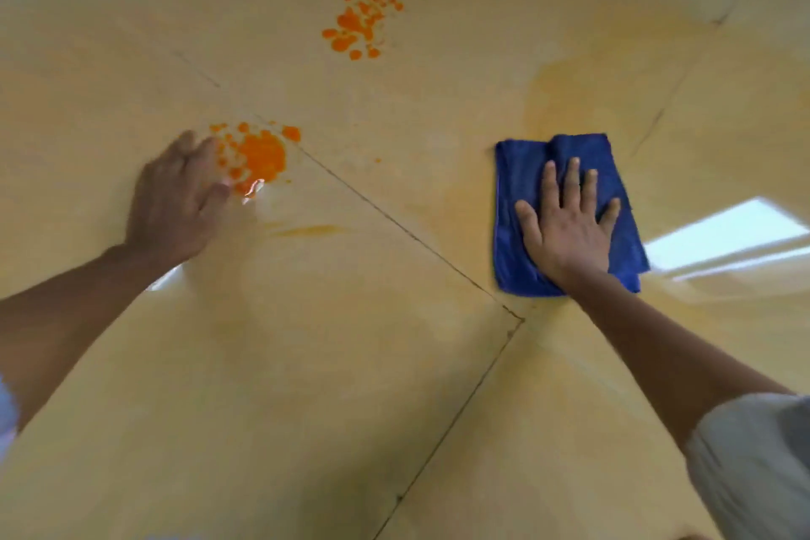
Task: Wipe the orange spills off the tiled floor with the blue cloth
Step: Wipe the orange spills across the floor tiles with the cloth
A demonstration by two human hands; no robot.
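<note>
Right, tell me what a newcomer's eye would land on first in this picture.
First the blue cloth, pinned flat on the tiled floor under the spread right hand. Then two bright orange spills: one at the blurred left hand, another farther off near the top.

We look straight down on a floor (333, 364) of large pale yellow-beige tiles, glossy and smooth, with thin dark grout lines (394, 221) that meet at a corner (521, 319) a little right of the middle of the view. Right of that corner, at the frame's edge, a bright white rectangular reflection (723, 237) of a light or window lies on the tile, and a small glint (166, 278) shows to its left. Above the corner and to the right, a faint yellowish haze (583, 96) tints the tile surface.
</note>
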